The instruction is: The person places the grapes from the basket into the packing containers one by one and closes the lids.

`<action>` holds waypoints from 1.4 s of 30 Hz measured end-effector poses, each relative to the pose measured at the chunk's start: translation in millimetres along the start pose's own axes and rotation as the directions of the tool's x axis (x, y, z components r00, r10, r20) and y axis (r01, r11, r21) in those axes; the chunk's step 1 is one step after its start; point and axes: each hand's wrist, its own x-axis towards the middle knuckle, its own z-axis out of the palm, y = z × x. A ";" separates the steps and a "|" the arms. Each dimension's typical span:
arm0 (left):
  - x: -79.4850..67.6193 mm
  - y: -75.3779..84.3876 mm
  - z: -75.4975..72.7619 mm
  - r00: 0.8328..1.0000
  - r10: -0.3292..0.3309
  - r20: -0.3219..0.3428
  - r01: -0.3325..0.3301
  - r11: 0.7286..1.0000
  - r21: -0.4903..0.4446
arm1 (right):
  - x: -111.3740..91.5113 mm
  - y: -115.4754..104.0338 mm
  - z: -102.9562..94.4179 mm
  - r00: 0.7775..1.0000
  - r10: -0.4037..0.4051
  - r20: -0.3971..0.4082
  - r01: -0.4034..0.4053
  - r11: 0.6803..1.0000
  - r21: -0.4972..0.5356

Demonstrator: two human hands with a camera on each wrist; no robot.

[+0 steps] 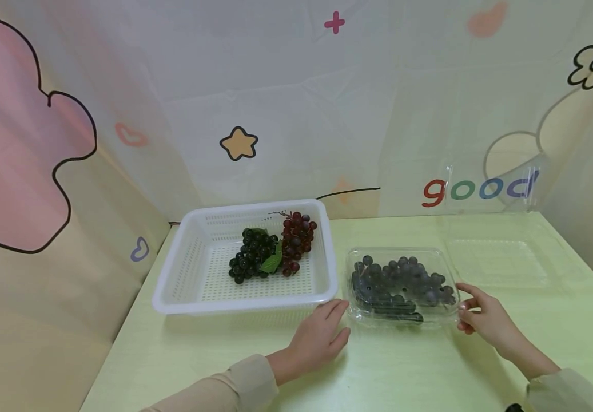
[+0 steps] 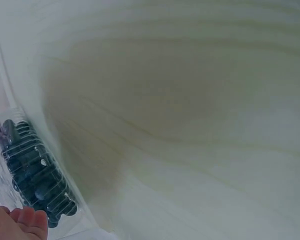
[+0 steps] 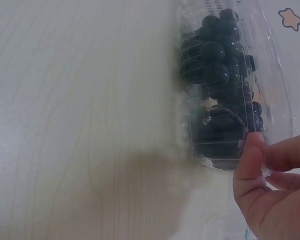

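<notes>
A clear plastic fruit box (image 1: 404,286) filled with dark grapes (image 1: 409,274) sits to the right of a white basket. At its left side is my left hand (image 1: 314,335), fingertips right at the box edge, fingers nearly straight and the thumb held apart. My right hand (image 1: 489,317) pinches the box's right edge between thumb and fingers; the right wrist view shows the right hand (image 3: 275,195) on the box corner. Through the box wall (image 2: 85,217), grapes (image 2: 35,175) show at the left edge of the left wrist view.
The white slotted basket (image 1: 178,280) holds a dark green grape bunch (image 1: 250,254) with a leaf (image 1: 273,260) and a red grape bunch (image 1: 296,237). Behind my right hand stands a second clear plastic box (image 1: 502,260), its lid raised against the printed backdrop (image 1: 286,74).
</notes>
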 end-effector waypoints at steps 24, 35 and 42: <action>16.9 16.1 7.2 0.953 -0.282 0.114 0.303 0.904 -0.300 | 0.4 2.6 0.0 1.000 -0.004 0.009 0.004 1.000 0.002; 27.5 15.1 9.5 0.881 -0.430 0.196 0.469 0.751 -0.464 | -0.1 1.8 -0.2 1.000 -0.001 0.006 0.001 1.000 0.005; 31.6 15.2 11.7 0.837 -0.483 0.258 0.542 0.665 -0.514 | 0.6 3.0 -0.5 1.000 -0.010 0.005 0.010 1.000 0.005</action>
